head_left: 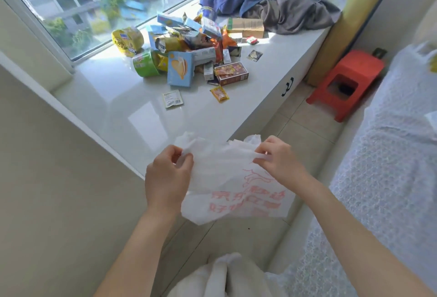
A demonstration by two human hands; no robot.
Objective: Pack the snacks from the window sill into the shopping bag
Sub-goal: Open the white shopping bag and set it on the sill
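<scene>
A white plastic shopping bag (pixel 227 192) with red print hangs in front of me, below the sill's near edge. My left hand (pixel 166 176) pinches its top left edge and my right hand (pixel 277 161) pinches its top right edge. On the white window sill (pixel 118 112) lies a heap of snacks (pixel 189 45): a light blue box (pixel 180 68), a red box (pixel 231 73), a green cup (pixel 145 64), a yellow tub (pixel 128 41). Two small sachets, a white sachet (pixel 172 99) and a yellow sachet (pixel 220 93), lie apart nearer me.
Blue and grey clothes (pixel 279 1) are piled at the sill's far end beside a cardboard box (pixel 247 27). A red plastic stool (pixel 347 81) stands on the tiled floor. A bed with a white textured cover (pixel 390 166) runs along the right.
</scene>
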